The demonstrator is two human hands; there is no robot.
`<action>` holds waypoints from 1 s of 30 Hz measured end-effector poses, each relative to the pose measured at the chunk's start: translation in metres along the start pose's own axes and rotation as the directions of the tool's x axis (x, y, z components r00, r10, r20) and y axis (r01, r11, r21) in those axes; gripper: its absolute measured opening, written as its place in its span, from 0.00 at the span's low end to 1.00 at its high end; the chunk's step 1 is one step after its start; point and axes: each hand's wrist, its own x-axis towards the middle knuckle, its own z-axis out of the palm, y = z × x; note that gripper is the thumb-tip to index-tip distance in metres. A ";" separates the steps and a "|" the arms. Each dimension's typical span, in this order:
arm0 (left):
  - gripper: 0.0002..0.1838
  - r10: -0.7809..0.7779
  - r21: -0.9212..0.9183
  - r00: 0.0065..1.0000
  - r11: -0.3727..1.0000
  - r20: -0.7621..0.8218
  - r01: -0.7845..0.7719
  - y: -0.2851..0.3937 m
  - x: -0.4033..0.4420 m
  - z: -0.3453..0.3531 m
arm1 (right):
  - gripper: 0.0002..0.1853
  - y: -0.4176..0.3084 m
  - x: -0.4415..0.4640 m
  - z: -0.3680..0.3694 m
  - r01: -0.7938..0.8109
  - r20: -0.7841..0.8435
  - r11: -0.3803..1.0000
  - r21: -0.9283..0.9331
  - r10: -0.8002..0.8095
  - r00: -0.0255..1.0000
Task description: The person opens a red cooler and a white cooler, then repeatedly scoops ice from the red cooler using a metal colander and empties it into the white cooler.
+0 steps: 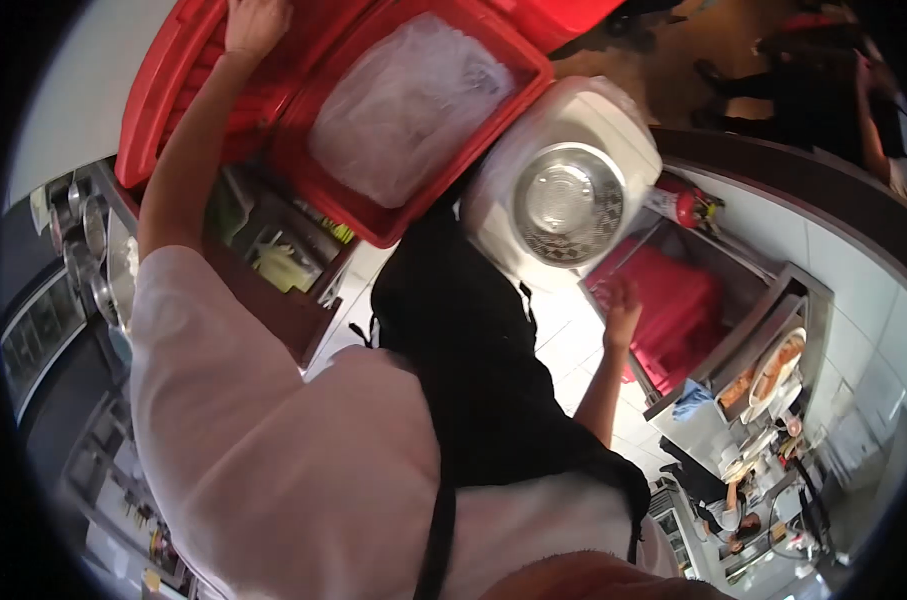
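A red bin (433,190), like a cooler box, stands with its red lid (163,110) raised. Inside lies a crumpled translucent plastic bag (413,105); what it holds is unclear. My left hand (259,24) grips the lid near its upper edge, its fingertips partly cut off by the frame. Beside the bin, a perforated metal strainer bowl (569,205) rests on top of a whitish container (498,190). My right hand (621,308) hangs in the air by the pinkish-red bin (668,310), fingers apart, holding nothing.
A fire extinguisher (688,208) is near the wall at right. Plates of food (777,372) and a blue cloth (691,400) sit on the right counter. Pans (95,228) hang at left. Another person (728,515) works at lower right; someone in dark clothes (813,105) is at upper right.
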 end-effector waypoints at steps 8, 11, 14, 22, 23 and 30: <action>0.16 0.143 -0.302 0.874 0.953 0.464 0.004 0.028 -0.083 0.162 | 0.11 -0.084 0.068 0.114 0.115 0.205 0.988 -0.102 -0.092 0.975; 0.14 0.210 -0.431 0.681 0.886 0.702 0.171 0.079 -0.125 0.224 | 0.11 -0.082 0.115 0.179 0.158 0.318 0.974 -0.162 -0.100 0.943; 0.16 0.445 -0.511 0.528 0.859 0.724 -0.024 0.133 -0.148 0.283 | 0.12 -0.065 0.162 0.250 0.313 0.418 0.925 -0.217 -0.201 0.886; 0.24 0.604 -0.547 0.452 0.794 0.657 -0.265 0.204 -0.225 0.390 | 0.23 0.049 0.294 0.426 0.726 0.804 0.440 -0.529 -0.012 0.594; 0.23 0.539 -0.492 0.386 0.842 0.749 -0.220 0.196 -0.228 0.389 | 0.24 0.067 0.301 0.444 0.766 0.823 0.396 -0.506 -0.043 0.566; 0.23 0.252 -0.070 0.543 0.940 0.801 -0.333 0.058 -0.198 0.357 | 0.16 0.110 0.306 0.460 0.820 0.821 0.104 -0.564 0.181 0.542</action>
